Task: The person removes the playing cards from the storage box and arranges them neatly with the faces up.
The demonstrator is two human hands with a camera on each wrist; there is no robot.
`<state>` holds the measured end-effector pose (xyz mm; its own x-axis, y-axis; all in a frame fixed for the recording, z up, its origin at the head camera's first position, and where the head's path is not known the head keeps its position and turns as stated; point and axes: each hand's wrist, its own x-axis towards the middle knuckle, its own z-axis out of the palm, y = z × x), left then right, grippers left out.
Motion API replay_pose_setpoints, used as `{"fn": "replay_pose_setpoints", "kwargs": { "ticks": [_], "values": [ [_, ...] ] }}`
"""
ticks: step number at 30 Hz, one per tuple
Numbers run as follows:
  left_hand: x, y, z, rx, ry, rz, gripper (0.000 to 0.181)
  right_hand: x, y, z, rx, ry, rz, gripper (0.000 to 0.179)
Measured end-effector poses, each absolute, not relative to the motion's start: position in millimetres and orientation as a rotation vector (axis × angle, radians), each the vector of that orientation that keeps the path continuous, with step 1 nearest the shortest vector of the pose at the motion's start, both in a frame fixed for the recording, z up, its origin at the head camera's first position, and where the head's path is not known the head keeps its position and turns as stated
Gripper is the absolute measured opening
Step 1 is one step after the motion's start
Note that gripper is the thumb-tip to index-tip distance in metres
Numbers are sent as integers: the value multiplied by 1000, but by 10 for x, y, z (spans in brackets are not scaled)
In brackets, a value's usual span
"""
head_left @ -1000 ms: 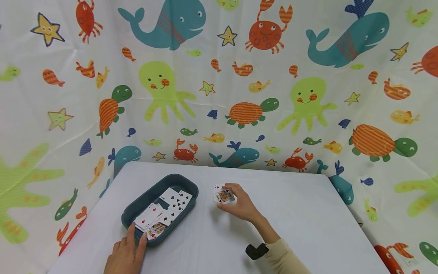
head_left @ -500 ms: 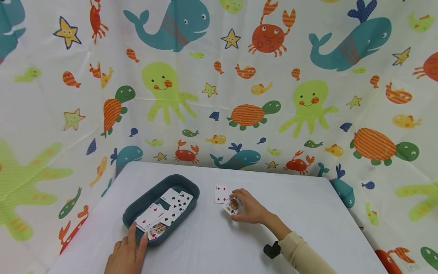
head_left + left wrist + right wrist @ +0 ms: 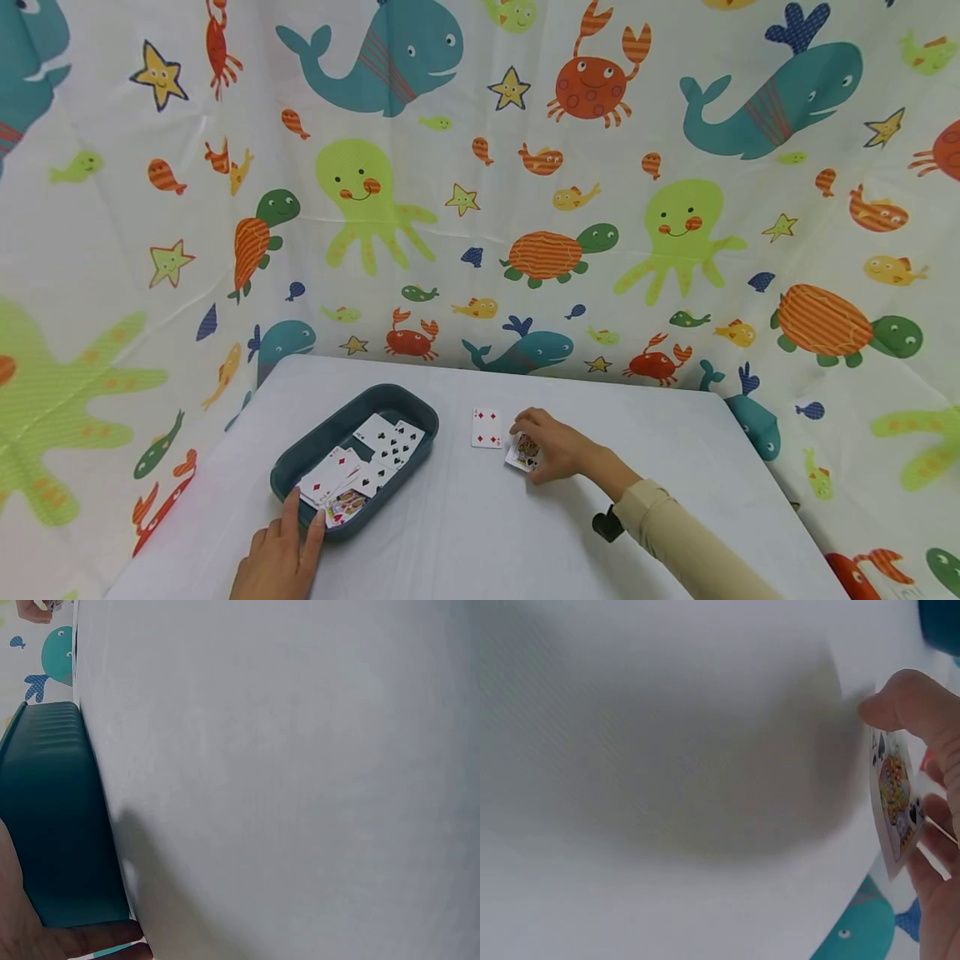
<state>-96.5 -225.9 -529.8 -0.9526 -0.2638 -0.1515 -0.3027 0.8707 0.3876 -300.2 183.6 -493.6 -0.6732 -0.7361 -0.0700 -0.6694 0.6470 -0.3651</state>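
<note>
Right grip (image 3: 555,446), a bare hand, is pinching a black-suited face card (image 3: 527,448) between thumb and fingers, printed side showing. The right wrist cam has that card tilted up at a steep angle, and honestly I can't tell if its edge is touching the white surface (image 3: 450,521). Same with the rank and exact suit, can't make those out.

Just to the left of it there's a diamonds card (image 3: 487,428) lying face up on the surface, looks like a four. It's not touching the right grip, just near it.

Over on the left is the dark teal tray (image 3: 322,437), sitting at a slant. Left grip (image 3: 273,550) is at the near end of it, fingers pretty straight and relaxed, touching the rim, not pinching any card. Inside the tray you've got face-up cards overlapping each other: red diamond number cards (image 3: 327,477) toward the near left, black-pip number cards (image 3: 386,450) filling the far and right part, and another face card (image 3: 345,506) right by the near end.

The right arm has a beige sleeve (image 3: 682,537) with some small black thing (image 3: 608,525) at the wrist. Behind everything hangs a white sea-creature curtain (image 3: 465,275), all whales, crabs, turtles and octopuses.
</note>
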Motion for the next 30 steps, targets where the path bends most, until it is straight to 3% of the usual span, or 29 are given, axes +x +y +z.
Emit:
{"fn": "replay_pose_setpoints", "kwargs": {
  "ticks": [13,30],
  "values": [
    [-973,-2265,-5302,-465,2909,611,82,-3271,1664,-4905,-1245,2652,-136,77],
    [-975,-2251,-5301,-475,2921,625,82,-3344,1597,-4855,-1112,2673,-106,96]
  ]
}}
